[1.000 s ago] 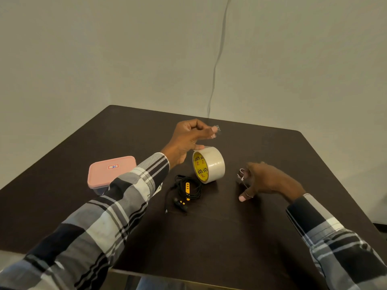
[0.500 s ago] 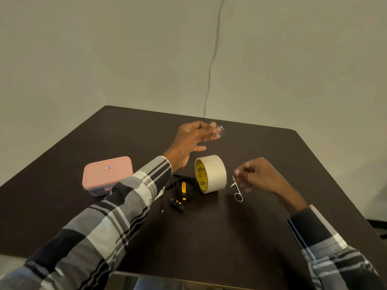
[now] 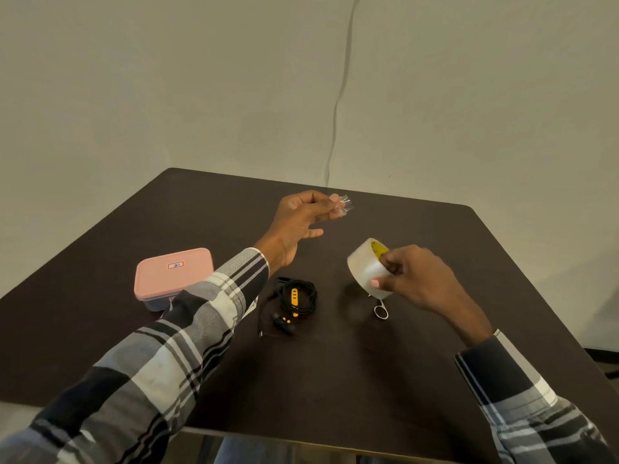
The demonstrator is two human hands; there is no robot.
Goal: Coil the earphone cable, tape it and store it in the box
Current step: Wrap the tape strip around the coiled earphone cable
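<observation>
Our left hand (image 3: 294,226) pinches a small clear strip of cut tape (image 3: 345,205) aloft; our right hand (image 3: 413,277) grips the translucent tape roll (image 3: 366,269) above small metal scissors (image 3: 381,311). We should park the roll, then lower the strip squarely onto the coiled black-and-orange earphone cable (image 3: 296,296) lying on the dark surface (image 3: 335,380) beside the closed pink-lidded box (image 3: 174,272).

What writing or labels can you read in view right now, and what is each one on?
Pink box lid: a small red-bordered sticker with a blue handwritten mark, possibly "31" upside down; not certain.
Tape roll, held by the right hand: dark print on the yellow core, too small and blurred to read.
Earphone cable's yellow remote: dark dots only, no text.
</observation>
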